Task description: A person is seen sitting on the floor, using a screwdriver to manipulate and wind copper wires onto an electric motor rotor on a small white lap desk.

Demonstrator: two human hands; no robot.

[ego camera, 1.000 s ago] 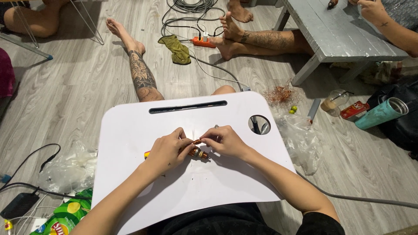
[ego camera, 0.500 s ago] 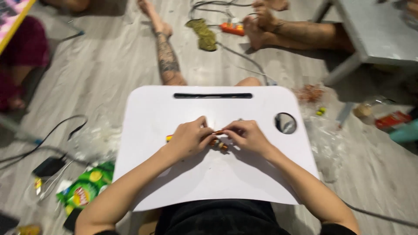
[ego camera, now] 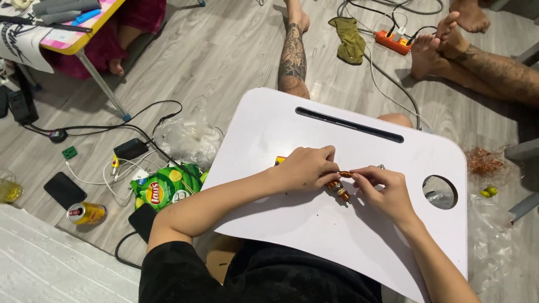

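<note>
Both hands pinching copper-wound part on white lap desk, chip bag nearby

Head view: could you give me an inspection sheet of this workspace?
Surface: white lap tray with a slot and a round hole, over the person's lap.
Job's things: small copper-wound part on the tray, pinched by both hands.
Clutter: green snack bag, drink can, clear plastic bags, copper wire scraps.
Hands: left hand and right hand meet at the part.
Cables: orange power strip, black and white leads on the floor.
Surroundings: wood-look floor, other people's legs, low tables.
</note>
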